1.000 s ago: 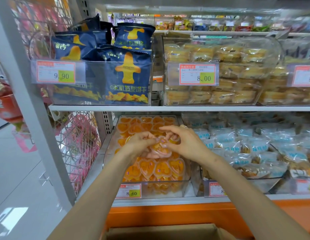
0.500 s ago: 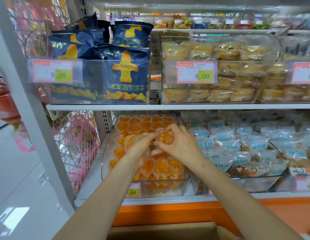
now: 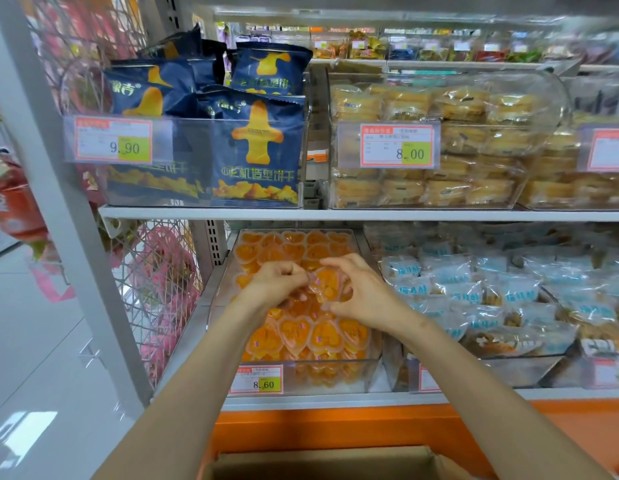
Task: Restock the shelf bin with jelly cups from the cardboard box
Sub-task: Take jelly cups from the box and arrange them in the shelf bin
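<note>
A clear shelf bin (image 3: 370,370) on the lower shelf is packed with orange heart-shaped jelly cups (image 3: 296,332). Both hands hover over its middle. My left hand (image 3: 275,285) and my right hand (image 3: 361,289) pinch one orange jelly cup (image 3: 327,285) between them, held tilted just above the others. The top edge of the cardboard box (image 3: 322,460) shows at the bottom of the view, below my forearms; its inside is hidden.
Right of the bin lie blue-and-white snack packets (image 3: 474,292). The shelf above holds dark blue biscuit bags (image 3: 256,150) and a clear bin of yellow cakes (image 3: 439,143). A white upright (image 3: 59,202) and wire mesh panel (image 3: 155,278) stand at the left.
Both hands stayed over the bin's middle, handling a jelly cup between them; the cup now sits more upright between the fingers. The view shifted slightly.
</note>
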{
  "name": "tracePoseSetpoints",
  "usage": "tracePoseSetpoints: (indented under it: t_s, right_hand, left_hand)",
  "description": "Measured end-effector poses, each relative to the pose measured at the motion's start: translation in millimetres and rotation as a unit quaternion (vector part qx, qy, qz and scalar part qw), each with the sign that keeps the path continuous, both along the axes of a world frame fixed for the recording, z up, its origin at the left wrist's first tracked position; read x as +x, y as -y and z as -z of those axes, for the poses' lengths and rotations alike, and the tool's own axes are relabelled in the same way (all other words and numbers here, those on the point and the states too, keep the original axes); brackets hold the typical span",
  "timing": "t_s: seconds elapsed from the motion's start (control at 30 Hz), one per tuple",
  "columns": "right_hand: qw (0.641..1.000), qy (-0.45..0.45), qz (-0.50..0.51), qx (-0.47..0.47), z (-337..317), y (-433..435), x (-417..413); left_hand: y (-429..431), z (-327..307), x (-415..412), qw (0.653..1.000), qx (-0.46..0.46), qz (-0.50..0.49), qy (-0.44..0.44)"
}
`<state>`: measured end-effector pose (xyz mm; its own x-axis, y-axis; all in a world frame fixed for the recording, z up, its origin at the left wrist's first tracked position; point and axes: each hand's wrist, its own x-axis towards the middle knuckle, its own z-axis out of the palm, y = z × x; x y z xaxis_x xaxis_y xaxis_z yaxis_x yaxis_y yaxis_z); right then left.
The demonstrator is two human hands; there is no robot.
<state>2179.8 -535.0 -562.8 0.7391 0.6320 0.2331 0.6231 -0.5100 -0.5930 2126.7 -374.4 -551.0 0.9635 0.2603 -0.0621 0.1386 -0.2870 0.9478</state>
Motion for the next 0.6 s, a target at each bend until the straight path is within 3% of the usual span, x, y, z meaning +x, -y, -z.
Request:
tracePoseSetpoints:
  t_s: [0.17, 0.27, 0.37, 0.6]
  right_hand:
    - [0.999, 0.023, 0.028, 0.020, 5.3, -3.8, 4.2]
    - [0.998, 0.050, 0.037, -0.016, 0.6, -9.7, 15.9]
    - [0.985, 0.112, 0.049, -0.119, -7.3, -22.9, 30.8]
    - [0.969, 0.128, 0.029, -0.208, -11.4, -40.1, 43.6]
  left_hand:
    - [1.2, 0.3, -2.0, 1.000, -0.005, 0.015, -0.015]
    - [-14.6, -3.5, 0.9, 0.993, 0.113, -0.027, 0.022]
    - [-32.1, 0.4, 2.4, 0.948, 0.299, -0.102, 0.033]
    - [-42.6, 18.2, 15.0, 0.918, 0.383, -0.073, 0.076]
